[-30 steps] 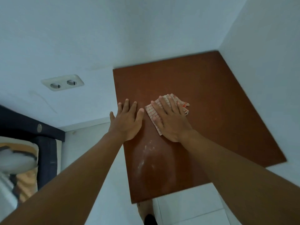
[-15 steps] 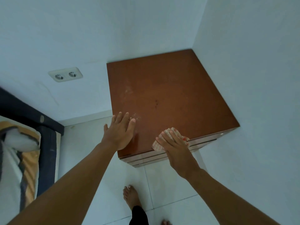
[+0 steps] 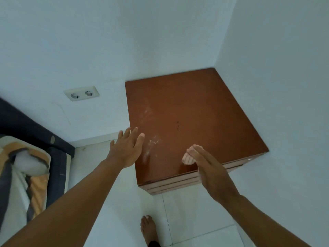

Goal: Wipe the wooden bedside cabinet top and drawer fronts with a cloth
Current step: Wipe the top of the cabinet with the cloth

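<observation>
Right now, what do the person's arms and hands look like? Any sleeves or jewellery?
The left forearm and right forearm are bare to the picture's edge, no sleeves. The left hand and right hand wear no gloves; no rings, watch or bracelets show.

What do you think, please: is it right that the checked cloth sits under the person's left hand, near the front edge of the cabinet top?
Not quite. The head view shows the checked cloth under the fingers of the right hand, not the left. It does sit near the front edge of the cabinet top. The left hand, fingers spread at the top's left edge, holds nothing.
</observation>
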